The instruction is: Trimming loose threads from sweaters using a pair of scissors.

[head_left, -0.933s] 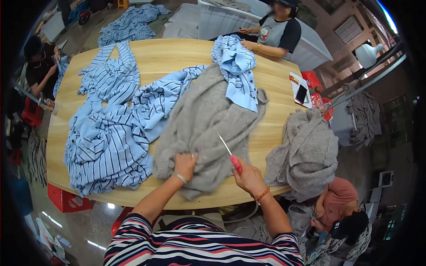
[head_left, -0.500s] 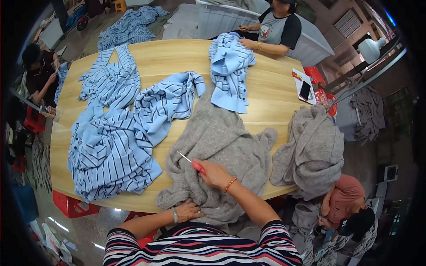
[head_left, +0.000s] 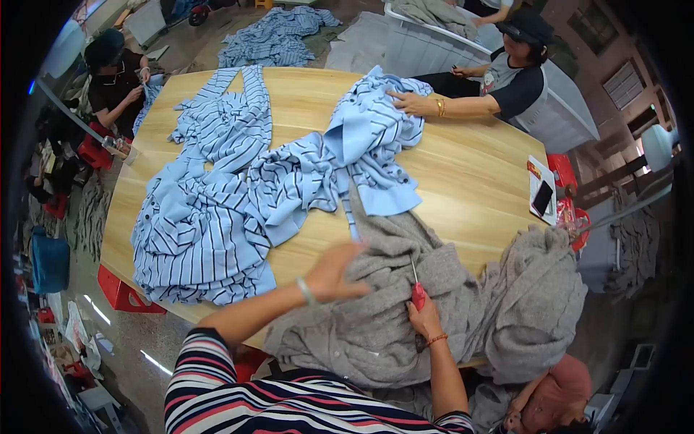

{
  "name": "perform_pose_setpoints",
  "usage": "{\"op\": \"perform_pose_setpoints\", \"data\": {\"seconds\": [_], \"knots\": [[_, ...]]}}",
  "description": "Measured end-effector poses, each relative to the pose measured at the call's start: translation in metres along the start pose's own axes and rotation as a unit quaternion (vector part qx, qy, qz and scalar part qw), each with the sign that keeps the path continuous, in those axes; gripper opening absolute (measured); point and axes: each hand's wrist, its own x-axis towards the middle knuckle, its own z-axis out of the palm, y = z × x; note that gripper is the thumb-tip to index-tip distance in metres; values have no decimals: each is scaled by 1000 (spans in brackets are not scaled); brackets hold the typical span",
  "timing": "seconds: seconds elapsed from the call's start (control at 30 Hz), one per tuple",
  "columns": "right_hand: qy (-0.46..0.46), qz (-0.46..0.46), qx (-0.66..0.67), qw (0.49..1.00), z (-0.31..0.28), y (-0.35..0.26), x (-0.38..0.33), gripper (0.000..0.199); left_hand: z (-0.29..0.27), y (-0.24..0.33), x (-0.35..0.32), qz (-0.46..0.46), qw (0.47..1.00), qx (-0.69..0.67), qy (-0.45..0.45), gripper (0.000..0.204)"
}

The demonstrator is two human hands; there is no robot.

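A soft grey knitted garment (head_left: 376, 325) lies crumpled over the near edge of the table. My right hand (head_left: 425, 318) is closed around a tool with a red handle (head_left: 418, 295) and a thin, pointed metal shaft (head_left: 414, 270). Its point is over the garment's folds; whether it touches the knit, I cannot tell. My left hand (head_left: 334, 275), blurred by motion, hovers over the garment's left part with fingers and thumb apart and nothing visible between them.
Blue striped knits (head_left: 206, 239) are heaped on the left of the wooden table (head_left: 470, 188). Across it, a co-worker's hand (head_left: 413, 103) rests on another blue striped garment (head_left: 379, 130). A second grey heap (head_left: 535, 304) sits at the right, near a phone (head_left: 542, 197).
My left hand has lifted off the grey garment's near edge and moved forward. My right hand has shifted right with the red-handled tool. The co-worker's blue garment now spreads further left.
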Motion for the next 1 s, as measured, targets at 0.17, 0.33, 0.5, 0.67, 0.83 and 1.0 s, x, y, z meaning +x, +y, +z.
{"op": "perform_pose_setpoints", "data": {"seconds": [0.17, 0.33, 0.5, 0.67, 0.83, 1.0], "knots": [[-25, -33, 43, 998, -1, 9, 14, 48, -17, -58, 173, -205, 909, 311, 186, 131], [-27, -36, 80, 996, -8, 14, 20, 44, -1, -123, 223, -419, 820, 357, 159, 135], [-49, -21, 81, 995, -7, 25, 30, 46, -10, -160, 209, -318, 833, 413, 187, 110], [-70, -30, 97, 992, -9, 24, 33, 44, -47, -146, 202, -263, 880, 369, 141, 78], [-20, -54, 84, 995, 6, 30, 32, 47, -116, -90, 170, -139, 904, 369, 162, 74], [5, -57, 47, 997, 7, 22, 29, 48, -233, -2, 102, 61, 861, 434, 257, 56]]}}
